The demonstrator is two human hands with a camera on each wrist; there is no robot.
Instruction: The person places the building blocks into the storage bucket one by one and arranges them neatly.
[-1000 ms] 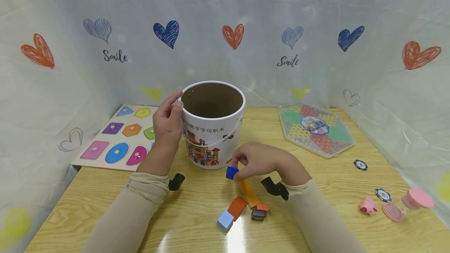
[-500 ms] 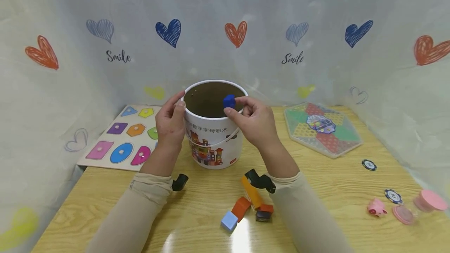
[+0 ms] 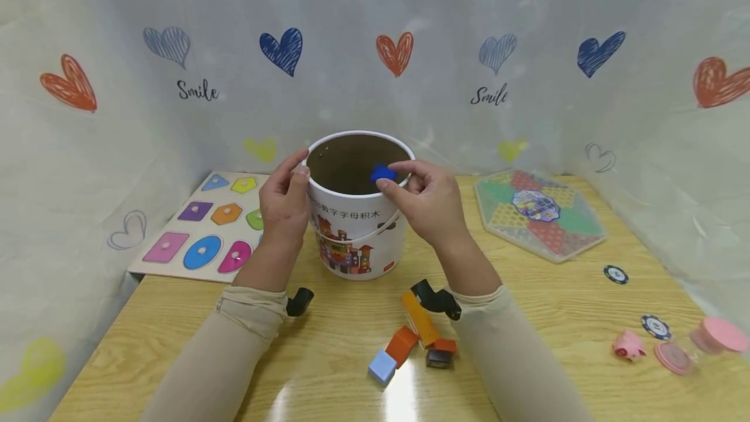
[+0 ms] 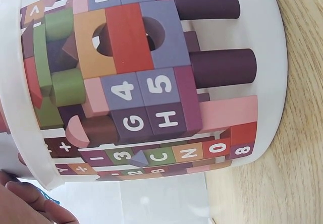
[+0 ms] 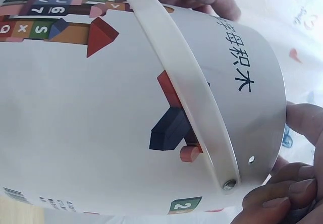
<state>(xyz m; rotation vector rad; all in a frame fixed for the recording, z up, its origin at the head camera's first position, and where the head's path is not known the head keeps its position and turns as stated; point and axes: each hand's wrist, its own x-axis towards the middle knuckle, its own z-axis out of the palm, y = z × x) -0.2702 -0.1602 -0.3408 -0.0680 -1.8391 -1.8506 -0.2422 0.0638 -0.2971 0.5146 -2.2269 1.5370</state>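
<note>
A white bucket printed with toy blocks stands upright on the table, its mouth facing up. My left hand grips its left rim, thumb toward the front. At the right rim, my right hand pinches a blue block between thumb and index finger, over the bucket's mouth. In the right wrist view, curled fingers show beside the rim. On the table in front lie an orange block, a red-orange block, a light blue block and a dark block.
A knobbed shape puzzle board lies at left, partly behind the left arm. At right are a hexagonal game board, poker chips, a pink pig figure and a pink sand timer. A printed curtain hangs behind.
My right hand has lifted the blue block from the table up to the bucket's mouth, then lowered it slightly there. My left hand stays on the rim.
</note>
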